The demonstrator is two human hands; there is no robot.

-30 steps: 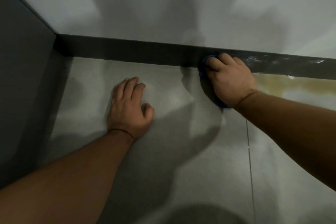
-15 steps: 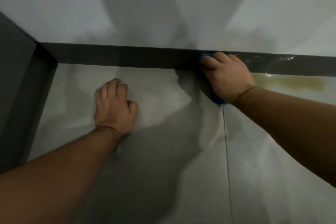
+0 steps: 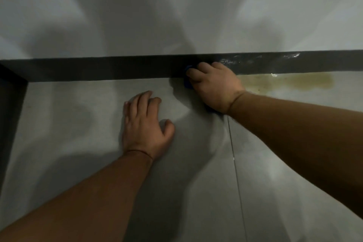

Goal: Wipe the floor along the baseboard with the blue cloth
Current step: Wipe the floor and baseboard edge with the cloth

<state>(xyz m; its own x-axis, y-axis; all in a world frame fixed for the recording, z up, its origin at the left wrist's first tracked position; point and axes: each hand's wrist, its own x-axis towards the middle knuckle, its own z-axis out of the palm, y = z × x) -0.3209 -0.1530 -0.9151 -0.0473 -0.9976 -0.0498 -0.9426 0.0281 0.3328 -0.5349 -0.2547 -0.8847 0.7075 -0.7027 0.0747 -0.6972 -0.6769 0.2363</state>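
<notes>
A dark baseboard [image 3: 98, 68] runs across the foot of a pale wall, above the grey tiled floor [image 3: 78, 124]. My right hand [image 3: 214, 86] presses the blue cloth [image 3: 187, 82] down where floor meets baseboard. Only small blue edges of the cloth show beside my fingers and under my wrist; my hand hides the rest. My left hand [image 3: 145, 125] lies flat on the floor, fingers apart, below and left of the right hand, holding nothing.
A yellowish stain [image 3: 284, 83] lies on the floor along the baseboard, right of my right hand. White smears [image 3: 255, 60] mark the baseboard above it. A dark vertical panel [image 3: 11, 104] closes the corner at left. A tile joint [image 3: 235, 173] runs down from my right wrist.
My view has shifted, so the left corner sits further left in frame. My right hand stays on the cloth at the baseboard. My left hand still rests on the floor.
</notes>
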